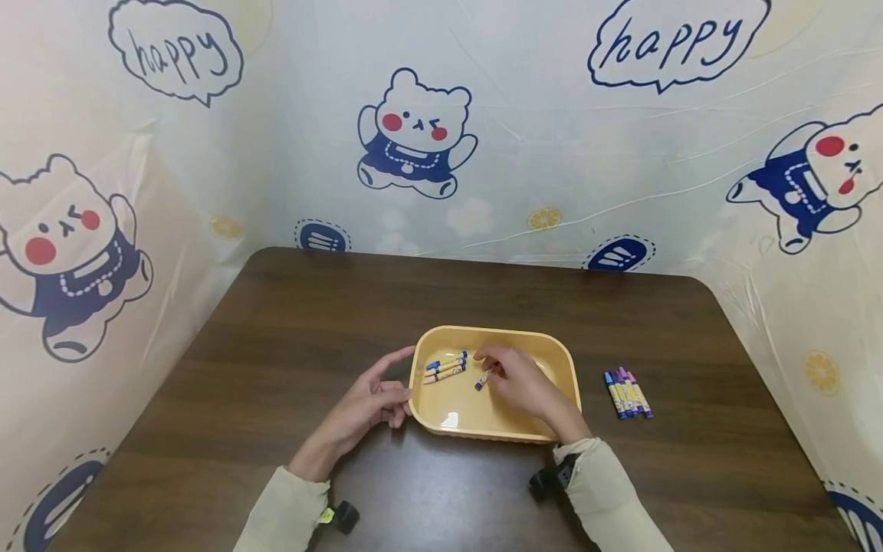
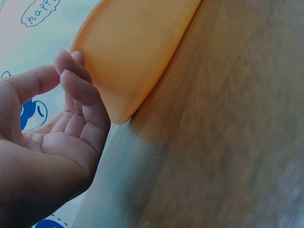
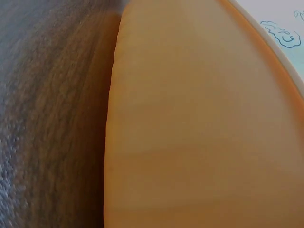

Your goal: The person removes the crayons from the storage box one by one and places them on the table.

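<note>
A yellow plastic tray (image 1: 476, 425) sits on the table, and its outer wall (image 2: 137, 42) fills the top of the left wrist view. My left hand (image 1: 366, 402) touches its left end, the index finger stretched along the rim and the other fingers loosely bent. Reaching inside the tray, my right hand (image 1: 520, 383) pinches a crayon (image 1: 480, 382), whose dark blue end points toward me; the fingers hide its other end. Left of that hand, several crayons (image 1: 444, 373) lie side by side on the tray floor. The right wrist view shows only the tray's outer wall (image 3: 190, 114), no hand.
To the right of the tray, several blue and purple crayons (image 1: 628, 395) lie in a row on the dark wooden table (image 1: 331, 307). A patterned sheet (image 1: 538, 153) with cartoon bears hangs behind the table and along its sides.
</note>
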The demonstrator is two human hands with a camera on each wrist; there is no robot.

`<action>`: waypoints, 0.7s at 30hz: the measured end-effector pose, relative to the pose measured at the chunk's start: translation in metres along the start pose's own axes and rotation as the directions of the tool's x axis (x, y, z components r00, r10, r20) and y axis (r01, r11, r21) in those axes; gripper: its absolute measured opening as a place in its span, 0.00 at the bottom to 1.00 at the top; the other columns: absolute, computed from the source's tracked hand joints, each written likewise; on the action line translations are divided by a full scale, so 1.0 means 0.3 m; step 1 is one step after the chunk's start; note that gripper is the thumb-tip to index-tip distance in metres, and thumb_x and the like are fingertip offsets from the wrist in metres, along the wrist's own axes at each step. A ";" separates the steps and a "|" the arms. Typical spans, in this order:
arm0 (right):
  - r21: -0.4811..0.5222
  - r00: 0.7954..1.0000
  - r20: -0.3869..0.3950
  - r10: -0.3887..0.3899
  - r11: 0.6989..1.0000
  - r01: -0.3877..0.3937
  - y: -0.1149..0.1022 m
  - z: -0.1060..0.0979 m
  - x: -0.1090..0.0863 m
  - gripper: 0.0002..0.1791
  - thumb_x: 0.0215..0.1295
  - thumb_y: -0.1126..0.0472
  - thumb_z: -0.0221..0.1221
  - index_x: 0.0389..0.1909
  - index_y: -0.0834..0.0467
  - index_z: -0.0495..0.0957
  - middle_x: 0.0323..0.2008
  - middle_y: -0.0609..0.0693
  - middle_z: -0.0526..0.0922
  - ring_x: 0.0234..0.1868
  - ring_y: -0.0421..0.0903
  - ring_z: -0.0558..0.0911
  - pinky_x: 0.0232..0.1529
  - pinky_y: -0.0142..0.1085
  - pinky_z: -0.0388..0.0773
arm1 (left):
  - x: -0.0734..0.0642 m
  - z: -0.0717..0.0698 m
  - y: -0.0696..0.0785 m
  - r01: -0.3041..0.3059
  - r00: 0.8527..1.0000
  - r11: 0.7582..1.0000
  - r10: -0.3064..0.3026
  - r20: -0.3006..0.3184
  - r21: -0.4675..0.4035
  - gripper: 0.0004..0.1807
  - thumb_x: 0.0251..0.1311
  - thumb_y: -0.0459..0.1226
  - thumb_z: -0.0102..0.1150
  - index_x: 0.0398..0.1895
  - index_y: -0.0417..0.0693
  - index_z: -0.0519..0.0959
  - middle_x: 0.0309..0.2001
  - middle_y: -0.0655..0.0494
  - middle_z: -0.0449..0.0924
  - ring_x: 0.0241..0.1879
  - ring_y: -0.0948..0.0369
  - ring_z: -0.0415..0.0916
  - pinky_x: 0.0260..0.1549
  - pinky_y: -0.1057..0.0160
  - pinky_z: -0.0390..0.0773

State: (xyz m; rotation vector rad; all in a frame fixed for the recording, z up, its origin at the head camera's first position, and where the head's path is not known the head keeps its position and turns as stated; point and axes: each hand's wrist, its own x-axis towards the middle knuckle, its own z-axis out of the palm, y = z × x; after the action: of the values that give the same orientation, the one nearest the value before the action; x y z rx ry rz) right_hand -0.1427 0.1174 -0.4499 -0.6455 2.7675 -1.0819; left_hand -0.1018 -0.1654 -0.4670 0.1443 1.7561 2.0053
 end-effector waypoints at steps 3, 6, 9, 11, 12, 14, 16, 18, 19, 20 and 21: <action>0.018 1.000 -0.004 0.013 1.000 -0.012 -0.001 -0.003 -0.002 0.12 0.62 0.74 0.59 0.45 0.61 0.83 0.35 0.51 0.84 0.35 0.42 0.79 0.39 0.37 0.78 | 0.000 0.001 0.001 0.002 1.000 1.000 -0.002 -0.003 -0.002 0.35 0.69 0.32 0.56 0.75 0.63 0.58 0.28 0.50 0.82 0.22 0.59 0.75 0.24 0.64 0.78; 0.023 1.000 -0.015 0.027 0.999 -0.027 0.000 -0.006 -0.003 0.10 0.62 0.72 0.61 0.42 0.60 0.83 0.34 0.50 0.84 0.34 0.41 0.78 0.37 0.35 0.76 | 0.000 0.002 0.002 0.007 1.000 1.000 -0.007 -0.006 -0.004 0.35 0.69 0.32 0.56 0.75 0.64 0.58 0.28 0.50 0.82 0.22 0.59 0.74 0.24 0.64 0.78; -0.035 0.999 -0.037 0.030 0.999 -0.032 0.005 -0.005 -0.001 0.10 0.57 0.72 0.63 0.40 0.60 0.83 0.33 0.50 0.82 0.34 0.44 0.77 0.38 0.37 0.74 | 0.000 0.002 0.003 0.009 1.000 1.000 -0.009 -0.008 -0.003 0.35 0.69 0.32 0.56 0.75 0.64 0.58 0.28 0.50 0.82 0.22 0.59 0.74 0.24 0.64 0.78; -0.088 0.997 -0.058 0.054 0.994 -0.059 0.008 -0.003 0.001 0.12 0.54 0.72 0.65 0.40 0.59 0.82 0.34 0.50 0.80 0.36 0.45 0.76 0.39 0.39 0.74 | 0.001 0.002 0.003 0.008 1.000 1.000 -0.008 -0.008 -0.001 0.35 0.69 0.31 0.56 0.75 0.64 0.58 0.28 0.50 0.82 0.22 0.59 0.74 0.24 0.64 0.78; -0.112 0.995 -0.065 0.073 0.991 -0.080 0.010 -0.002 0.001 0.14 0.52 0.71 0.66 0.41 0.59 0.81 0.34 0.50 0.79 0.36 0.46 0.75 0.39 0.40 0.74 | 0.001 0.002 0.003 0.007 1.000 1.000 -0.007 -0.008 0.001 0.35 0.69 0.31 0.56 0.75 0.63 0.58 0.28 0.50 0.81 0.22 0.59 0.74 0.24 0.64 0.78; -0.154 0.991 -0.079 0.107 0.981 -0.118 0.012 -0.002 0.002 0.16 0.51 0.70 0.68 0.42 0.59 0.81 0.35 0.51 0.78 0.37 0.47 0.74 0.41 0.42 0.74 | 0.002 0.002 0.004 0.005 1.000 1.000 -0.005 -0.008 0.003 0.35 0.69 0.31 0.55 0.75 0.63 0.58 0.28 0.50 0.81 0.22 0.59 0.74 0.24 0.64 0.78; -0.167 0.988 -0.085 0.132 0.975 -0.144 0.013 -0.003 0.000 0.16 0.51 0.69 0.69 0.42 0.60 0.80 0.35 0.51 0.77 0.38 0.48 0.74 0.41 0.42 0.74 | 0.002 0.002 0.004 0.005 1.000 1.000 -0.005 -0.006 0.000 0.35 0.69 0.31 0.55 0.75 0.63 0.58 0.28 0.50 0.81 0.22 0.59 0.74 0.24 0.64 0.78; -0.174 0.988 -0.088 0.130 0.974 -0.144 0.013 -0.005 -0.003 0.14 0.51 0.70 0.69 0.40 0.61 0.82 0.35 0.51 0.78 0.38 0.48 0.75 0.41 0.43 0.75 | 0.002 0.002 0.004 0.006 1.000 1.000 -0.006 -0.004 -0.005 0.35 0.69 0.31 0.55 0.75 0.63 0.58 0.28 0.50 0.82 0.22 0.60 0.74 0.24 0.64 0.78; -0.177 0.988 -0.090 0.123 0.975 -0.137 0.012 -0.006 -0.004 0.13 0.51 0.70 0.69 0.39 0.61 0.83 0.35 0.51 0.79 0.38 0.48 0.75 0.42 0.43 0.75 | 0.002 0.002 0.003 0.006 1.000 1.000 -0.006 -0.002 -0.007 0.35 0.69 0.31 0.55 0.75 0.63 0.58 0.28 0.51 0.82 0.22 0.60 0.74 0.24 0.64 0.78; -0.181 0.989 -0.093 0.112 0.975 -0.127 0.011 -0.006 -0.006 0.11 0.51 0.71 0.68 0.37 0.61 0.83 0.34 0.51 0.80 0.37 0.47 0.76 0.41 0.42 0.76 | 0.002 0.002 0.003 0.007 1.000 1.000 -0.007 -0.002 -0.008 0.35 0.69 0.31 0.55 0.75 0.63 0.58 0.28 0.50 0.82 0.22 0.60 0.74 0.24 0.64 0.78; -0.184 0.990 -0.093 0.105 0.975 -0.121 0.011 -0.007 -0.007 0.10 0.51 0.72 0.68 0.36 0.61 0.84 0.34 0.51 0.81 0.36 0.47 0.76 0.40 0.42 0.77 | 0.002 0.002 0.003 0.006 1.000 1.000 -0.006 -0.001 -0.009 0.35 0.69 0.31 0.55 0.75 0.63 0.58 0.28 0.51 0.82 0.22 0.60 0.75 0.24 0.64 0.78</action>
State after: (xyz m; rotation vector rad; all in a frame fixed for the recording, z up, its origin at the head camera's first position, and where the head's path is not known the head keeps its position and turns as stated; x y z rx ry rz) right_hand -0.1426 0.1218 -0.4506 -0.4643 2.9625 -0.8482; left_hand -0.1023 -0.1647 -0.4662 0.1350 1.7459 2.0085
